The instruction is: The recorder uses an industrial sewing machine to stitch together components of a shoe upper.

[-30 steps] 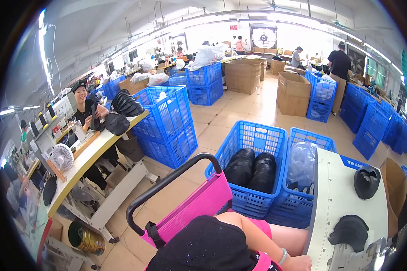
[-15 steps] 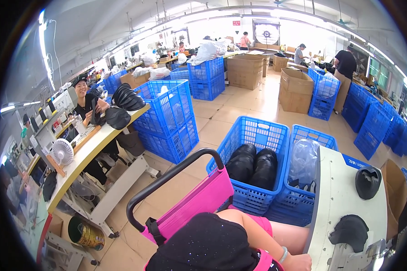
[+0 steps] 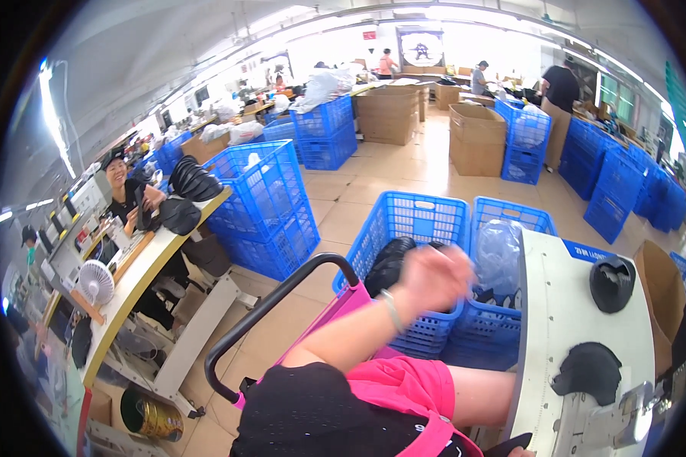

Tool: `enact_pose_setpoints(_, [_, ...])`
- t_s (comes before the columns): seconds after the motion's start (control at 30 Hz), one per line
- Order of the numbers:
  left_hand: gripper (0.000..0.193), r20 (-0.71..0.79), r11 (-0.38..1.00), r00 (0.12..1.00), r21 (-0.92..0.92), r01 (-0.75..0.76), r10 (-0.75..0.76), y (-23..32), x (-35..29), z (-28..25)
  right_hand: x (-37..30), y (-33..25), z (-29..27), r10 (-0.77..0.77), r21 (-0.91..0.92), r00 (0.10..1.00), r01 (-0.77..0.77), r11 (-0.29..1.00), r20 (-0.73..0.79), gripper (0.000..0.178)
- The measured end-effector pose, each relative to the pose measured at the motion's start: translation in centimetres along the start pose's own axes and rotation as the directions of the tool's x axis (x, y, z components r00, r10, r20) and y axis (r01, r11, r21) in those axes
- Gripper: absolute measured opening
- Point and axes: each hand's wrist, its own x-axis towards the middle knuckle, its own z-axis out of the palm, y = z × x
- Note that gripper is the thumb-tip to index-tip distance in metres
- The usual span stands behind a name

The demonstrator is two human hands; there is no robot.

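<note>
My left hand [image 3: 439,277], with a light bracelet at the wrist, is raised over the near part of a blue plastic crate [image 3: 427,324]. Motion smears its fingers, and I cannot see anything held in it. Inside that crate are stacks of black curved pieces [image 3: 389,263]. At the lower edge a sliver of my right hand [image 3: 520,452] shows next to a pointed black piece [image 3: 508,445]; its grip is cut off. On the white machine table [image 3: 545,305] lie a flat black curved piece [image 3: 587,373] and a black cupped piece [image 3: 611,284].
A second blue crate [image 3: 503,324] with clear plastic bags stands beside the first. A pink chair back with a black tube frame [image 3: 274,301] is at my left. Across the aisle, a co-worker [image 3: 126,190] sits at a sewing table [image 3: 149,263]. Cardboard boxes [image 3: 476,141] stand farther back.
My left hand has risen from the table's near edge and swung left to above the crate. The fingertips of my right hand and the pointed black piece have come into view at the bottom.
</note>
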Motion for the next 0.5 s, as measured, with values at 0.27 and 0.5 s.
enact_pose_setpoints(0.27, [0.014,0.126,0.975,0.97,0.055,-0.215,0.207,5.4,-1.8,-1.3,-0.4,-2.2,0.5,0.077,-0.066,0.997,-0.076,0.995,0.02,0.025])
enact_pose_setpoints(0.5, [0.027,0.023,0.94,0.97,0.242,-0.239,0.24,6.1,-1.5,-3.9,-0.5,-0.9,0.8,0.072,-0.003,0.997,-0.072,0.997,-0.026,0.025])
